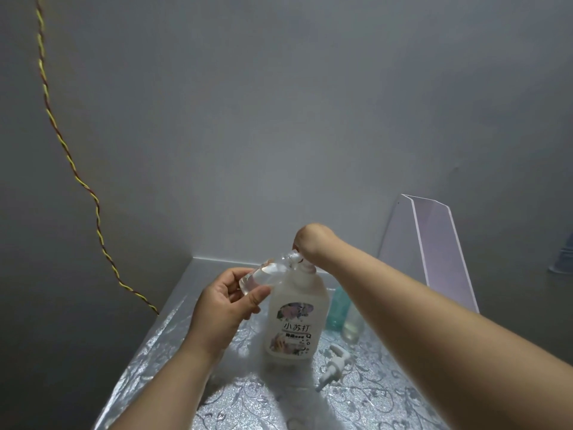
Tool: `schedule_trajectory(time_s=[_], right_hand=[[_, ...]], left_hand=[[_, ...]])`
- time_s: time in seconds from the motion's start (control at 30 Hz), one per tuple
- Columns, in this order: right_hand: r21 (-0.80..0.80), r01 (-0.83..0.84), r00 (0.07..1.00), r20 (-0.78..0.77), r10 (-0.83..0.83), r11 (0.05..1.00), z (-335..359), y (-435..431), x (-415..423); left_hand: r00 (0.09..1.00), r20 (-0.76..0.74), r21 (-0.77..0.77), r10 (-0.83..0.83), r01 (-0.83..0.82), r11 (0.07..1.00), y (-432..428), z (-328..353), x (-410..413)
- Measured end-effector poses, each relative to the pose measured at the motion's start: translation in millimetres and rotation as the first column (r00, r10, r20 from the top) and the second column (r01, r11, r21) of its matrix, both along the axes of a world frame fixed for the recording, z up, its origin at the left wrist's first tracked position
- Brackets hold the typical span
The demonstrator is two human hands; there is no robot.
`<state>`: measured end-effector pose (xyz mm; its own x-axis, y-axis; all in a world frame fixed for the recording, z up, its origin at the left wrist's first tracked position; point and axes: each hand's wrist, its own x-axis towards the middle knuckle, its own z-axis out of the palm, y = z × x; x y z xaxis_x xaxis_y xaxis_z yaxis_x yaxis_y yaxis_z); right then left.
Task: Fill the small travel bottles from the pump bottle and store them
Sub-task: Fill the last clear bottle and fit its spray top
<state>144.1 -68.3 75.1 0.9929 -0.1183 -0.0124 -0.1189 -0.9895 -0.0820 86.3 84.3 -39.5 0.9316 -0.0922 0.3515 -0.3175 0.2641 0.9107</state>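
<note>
Left hand [229, 299] pinches the base of a small clear plastic travel bottle [266, 273], tilted so its mouth meets the top of the white labelled pump bottle [294, 318], presumably to catch liquid. Right hand [311, 240] bends over that top; fingers hidden, grip indeterminable.

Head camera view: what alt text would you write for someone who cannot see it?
A person's left hand holds a small clear bottle tilted, mouth at the neck of a white pump bottle on a silvery floral table, while the right hand bends over the top, fingers hidden. The pump head lies beside it; a teal bottle stands behind.
</note>
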Motion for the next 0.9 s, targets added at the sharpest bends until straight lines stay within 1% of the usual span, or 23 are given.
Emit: schedule_trajectory(time_s=[0.1,0.13,0.27,0.33,0.37,0.4,0.43,0.47,0.5,0.53,0.63,0.73,0.77,0.9], right_hand=[[0.198,-0.041,0.984,0.177,0.005,0.979,1.1,-8.1,-1.4],[0.226,-0.051,0.973,0.232,-0.003,0.973,5.3,-9.3,-2.4],[0.280,-0.085,0.934,0.358,-0.022,0.956,26.9,-15.2,2.9],[0.258,-0.108,0.923,0.384,0.001,0.960,32.8,-16.4,1.8],[0.212,-0.114,0.925,0.378,0.026,0.971,31.0,-15.6,3.1],[0.200,-0.106,0.944,0.327,0.035,0.974,27.8,-12.6,4.5],[0.158,-0.074,0.977,0.211,0.040,0.985,23.1,-7.6,5.1],[0.136,-0.030,0.992,0.128,0.012,0.990,16.8,-4.1,4.9],[0.076,-0.006,0.997,0.079,-0.001,0.997,12.5,-1.6,4.9],[0.049,0.008,0.999,0.043,-0.010,0.999,9.9,-1.5,7.8],[-0.057,-0.038,0.998,0.051,0.041,0.998,3.9,-5.1,14.0],[-0.107,-0.042,0.999,-0.003,0.042,0.993,-5.2,-6.6,14.4],[-0.121,-0.061,0.998,0.008,0.063,0.991,-8.1,-7.1,16.1],[-0.054,-0.077,0.991,0.103,0.082,0.996,-12.6,-10.6,17.1]], left_hand=[[1.000,0.004,-0.005,-0.007,0.007,1.000,0.4,0.9,0.6],[1.000,0.003,-0.009,-0.010,0.010,1.000,0.5,1.1,0.9],[1.000,0.004,-0.012,-0.011,0.011,1.000,-0.8,0.9,1.2],[1.000,0.008,-0.013,-0.011,0.011,1.000,-1.0,1.3,0.8],[1.000,0.009,-0.012,-0.010,0.010,1.000,-1.1,1.2,0.8],[1.000,0.009,-0.012,-0.011,0.011,1.000,-1.0,1.4,0.3],[1.000,0.009,-0.014,-0.012,0.012,1.000,-1.0,1.6,0.3],[1.000,0.008,-0.018,-0.014,0.014,1.000,-1.2,1.9,0.2],[1.000,0.007,-0.023,-0.016,0.017,1.000,-1.8,2.0,0.4],[1.000,0.005,-0.026,-0.019,0.019,0.999,-2.4,2.0,0.5],[1.000,0.002,-0.016,-0.011,0.011,1.000,-2.0,-0.2,1.3],[1.000,-0.002,0.006,0.006,-0.006,1.000,-0.2,-1.8,2.1],[1.000,-0.003,0.004,0.009,-0.009,1.000,0.3,-1.8,2.2],[1.000,-0.001,-0.007,0.011,-0.011,1.000,0.7,-0.7,2.0]])
